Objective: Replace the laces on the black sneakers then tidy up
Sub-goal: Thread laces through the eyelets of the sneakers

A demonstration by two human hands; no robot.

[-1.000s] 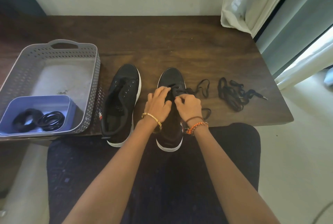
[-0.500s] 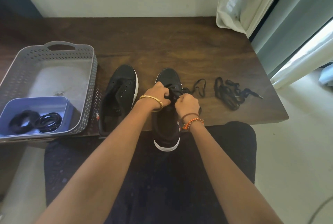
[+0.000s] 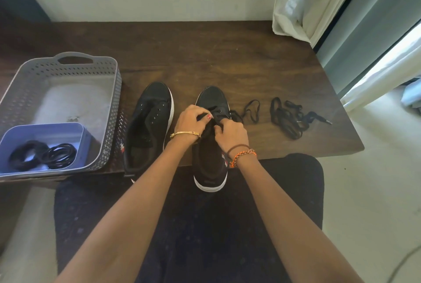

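Two black sneakers with white soles stand toes-away at the table's near edge. The left sneaker (image 3: 149, 123) has bare eyelets and no lace. The right sneaker (image 3: 210, 164) overhangs the edge toward my lap. My left hand (image 3: 192, 120) and my right hand (image 3: 230, 133) meet over its eyelet area, fingers pinched on a black lace (image 3: 250, 112) that trails in a loop to the right of the shoe. The threading under my fingers is hidden. A loose bundle of black lace (image 3: 290, 118) lies further right on the table.
A grey perforated basket (image 3: 29, 78) stands at the left, holding a blue tub (image 3: 57, 128) with coiled black laces (image 3: 43, 155). The dark wooden table (image 3: 205, 55) backs onto a wall. A white curtain (image 3: 303, 2) hangs at the right.
My hands have shifted slightly forward along the right sneaker, and the shoe has slid a little toward my lap. The lace loop beside it has moved a bit.
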